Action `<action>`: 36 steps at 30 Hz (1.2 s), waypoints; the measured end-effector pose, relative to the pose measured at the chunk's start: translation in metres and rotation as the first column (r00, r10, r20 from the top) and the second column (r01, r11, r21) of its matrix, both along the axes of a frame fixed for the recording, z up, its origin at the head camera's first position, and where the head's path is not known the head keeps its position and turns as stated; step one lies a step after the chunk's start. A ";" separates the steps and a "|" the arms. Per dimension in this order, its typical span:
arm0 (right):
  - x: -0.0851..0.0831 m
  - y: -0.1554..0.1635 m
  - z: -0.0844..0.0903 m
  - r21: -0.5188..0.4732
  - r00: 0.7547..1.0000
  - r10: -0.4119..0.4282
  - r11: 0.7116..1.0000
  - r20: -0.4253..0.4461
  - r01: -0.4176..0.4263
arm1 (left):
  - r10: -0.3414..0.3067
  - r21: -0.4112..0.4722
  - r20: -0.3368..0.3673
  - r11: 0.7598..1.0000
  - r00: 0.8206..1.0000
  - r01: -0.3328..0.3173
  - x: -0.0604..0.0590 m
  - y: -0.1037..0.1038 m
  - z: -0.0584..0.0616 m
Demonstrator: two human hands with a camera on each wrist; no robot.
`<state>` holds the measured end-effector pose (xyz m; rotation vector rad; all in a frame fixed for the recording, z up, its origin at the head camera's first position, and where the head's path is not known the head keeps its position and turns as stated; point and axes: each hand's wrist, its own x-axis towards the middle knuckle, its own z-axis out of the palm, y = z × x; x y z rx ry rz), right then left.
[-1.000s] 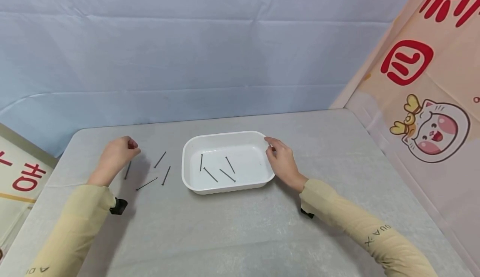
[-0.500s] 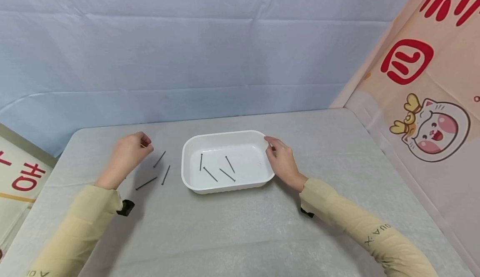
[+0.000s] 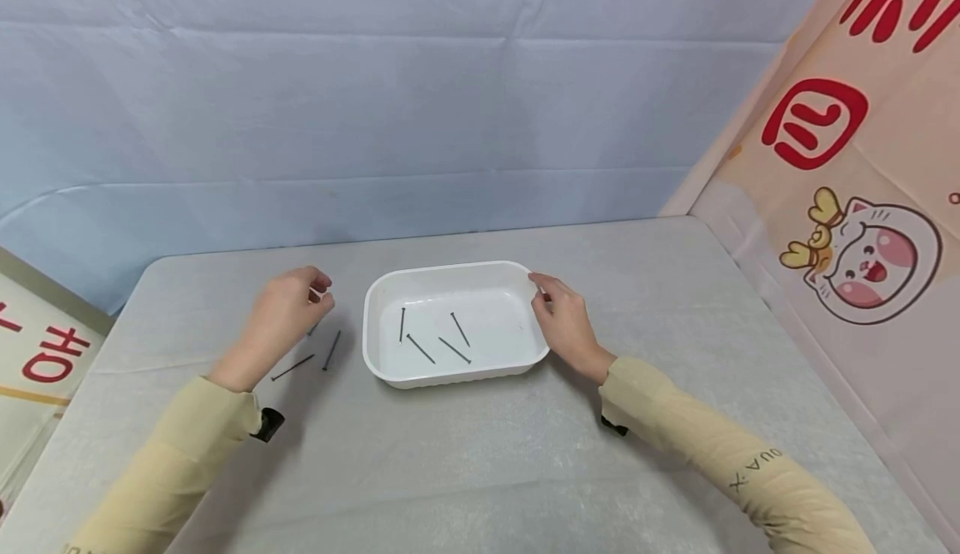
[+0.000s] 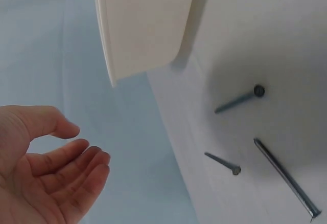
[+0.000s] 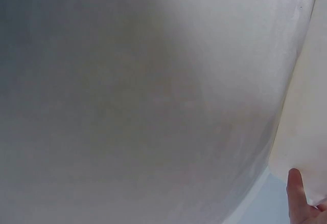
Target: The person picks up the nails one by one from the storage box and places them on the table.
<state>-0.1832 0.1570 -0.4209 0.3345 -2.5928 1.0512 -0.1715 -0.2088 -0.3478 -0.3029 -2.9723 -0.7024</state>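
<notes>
- Head view: one white tray [image 3: 390,296] sits mid-table [image 3: 465,454]. Four nails [image 3: 420,349] lie inside it.
- Left of the tray, two loose nails [image 3: 331,350] show fully on the table, and a third pokes out beside the left hand [image 3: 281,316].
- The left hand hovers over those loose nails with fingers bent; from here one cannot tell if it holds anything.
- The right hand [image 3: 564,321] grips the tray's right rim near the far corner, thumb on the edge.
- Left wrist view: the left hand [image 4: 43,170] is relaxed, palm showing, holding nothing. Three nails [image 4: 237,99] lie on the table beside the tray [image 4: 138,29], apart from one another.
- Right wrist view: one fingertip [image 5: 296,193] touches the tray wall [image 5: 301,127]; the rest of the hand is out of frame. No nails show here.
</notes>
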 end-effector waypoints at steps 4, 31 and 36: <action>0.000 0.000 0.000 0.001 1.000 0.000 1.000 0.004 0.000 | -0.019 0.011 -0.028 1.000 0.999 0.020 0.003 0.007 -0.001; 0.000 0.000 0.002 -0.008 0.999 0.013 1.000 0.031 -0.013 | -0.096 -0.049 -0.174 0.995 0.980 0.088 0.015 0.052 -0.040; 0.000 0.001 0.005 -0.022 0.998 0.027 0.999 0.053 -0.026 | -0.101 -0.046 -0.190 0.995 0.977 0.094 0.017 0.054 -0.047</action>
